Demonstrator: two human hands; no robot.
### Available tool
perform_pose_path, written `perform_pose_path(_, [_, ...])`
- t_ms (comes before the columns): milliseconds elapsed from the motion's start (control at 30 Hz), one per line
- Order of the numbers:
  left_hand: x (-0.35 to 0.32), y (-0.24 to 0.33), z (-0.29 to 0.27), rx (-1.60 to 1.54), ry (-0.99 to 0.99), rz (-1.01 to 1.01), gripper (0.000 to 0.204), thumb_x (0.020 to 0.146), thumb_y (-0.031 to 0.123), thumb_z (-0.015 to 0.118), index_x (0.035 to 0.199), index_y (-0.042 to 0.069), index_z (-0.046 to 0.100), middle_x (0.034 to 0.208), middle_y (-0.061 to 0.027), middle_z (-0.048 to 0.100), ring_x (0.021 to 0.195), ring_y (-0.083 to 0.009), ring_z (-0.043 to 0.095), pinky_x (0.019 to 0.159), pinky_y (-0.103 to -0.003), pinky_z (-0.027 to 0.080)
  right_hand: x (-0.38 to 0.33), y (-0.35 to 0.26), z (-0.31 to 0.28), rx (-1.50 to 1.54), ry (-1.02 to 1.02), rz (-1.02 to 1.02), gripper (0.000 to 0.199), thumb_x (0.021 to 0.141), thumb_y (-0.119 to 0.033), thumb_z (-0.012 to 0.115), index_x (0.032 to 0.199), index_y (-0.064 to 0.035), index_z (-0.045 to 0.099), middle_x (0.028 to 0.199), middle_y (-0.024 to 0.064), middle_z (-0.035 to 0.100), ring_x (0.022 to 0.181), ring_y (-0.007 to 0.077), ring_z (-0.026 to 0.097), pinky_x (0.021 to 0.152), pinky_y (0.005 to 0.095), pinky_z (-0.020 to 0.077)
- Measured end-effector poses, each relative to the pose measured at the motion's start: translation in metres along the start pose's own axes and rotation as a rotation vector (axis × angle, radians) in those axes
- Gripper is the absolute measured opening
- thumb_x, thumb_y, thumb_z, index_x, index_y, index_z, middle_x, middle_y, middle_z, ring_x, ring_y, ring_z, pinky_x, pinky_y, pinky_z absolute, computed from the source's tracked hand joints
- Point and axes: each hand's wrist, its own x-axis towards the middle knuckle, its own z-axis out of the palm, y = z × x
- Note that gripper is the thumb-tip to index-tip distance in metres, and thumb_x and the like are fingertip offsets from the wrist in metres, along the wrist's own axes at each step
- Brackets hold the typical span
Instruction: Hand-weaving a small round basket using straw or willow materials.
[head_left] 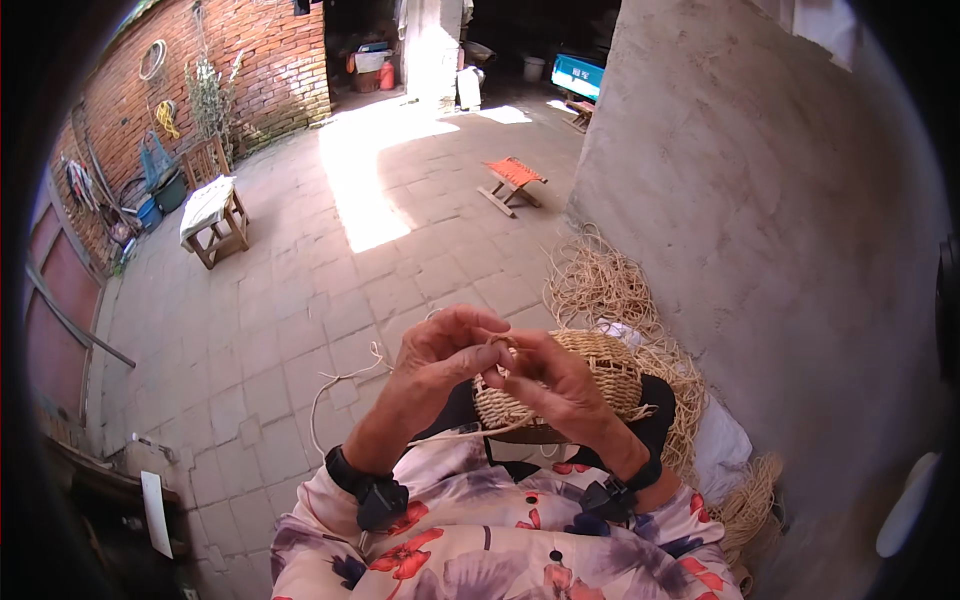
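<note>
The hands [432, 355] [562, 385] meet at the fingertips — fingers bent, forearms [380, 435] slanting inward.

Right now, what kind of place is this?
It looks like a courtyard, probably at someone's home. You can see a red brick wall, partly sunlit paving and a low stool with an orange seat.

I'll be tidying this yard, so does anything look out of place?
Mainly the cord: beside the wall, much of it lies in a loose, tangled heap on the floor rather than neat coils, which looks messy. I see no clear spill or damage.
</note>
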Motion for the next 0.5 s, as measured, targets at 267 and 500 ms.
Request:
perform_pose_path(267, [0.001,-0.064,-0.018,0.115,0.182,-0.132,0.016,0.094,0.009,0.066,0.107,-0.001,0.065,0.098,-0.0066,0.07,0.083,-0.01,0.067,0.072,-0.025,0.055,0.0,-0.002,-0.033,-0.697,0.199,-0.249,0.014,0.088,-0.003,0.067,0.102,-0.0032,0.07,0.084,0.0104,0.065,0.071,0.0248,0.063,0.065,0.0344,0.0504])
perform_pose_path(500, [-0.018,-0.104,-0.043,0.802,0.245,-0.129,0.013,0.094,0.01,0.065,0.103,0.0,0.067,0.088,-0.0015,0.069,0.074,-0.0064,0.059,0.068,-0.026,0.051,0.009,0.021,-0.044,-1.015,-0.073,-0.17,0.008,0.084,-0.005,0.068,0.092,-0.0022,0.068,0.081,0.0133,0.062,0.075,0.0319,0.064,0.067,0.0395,0.0511])
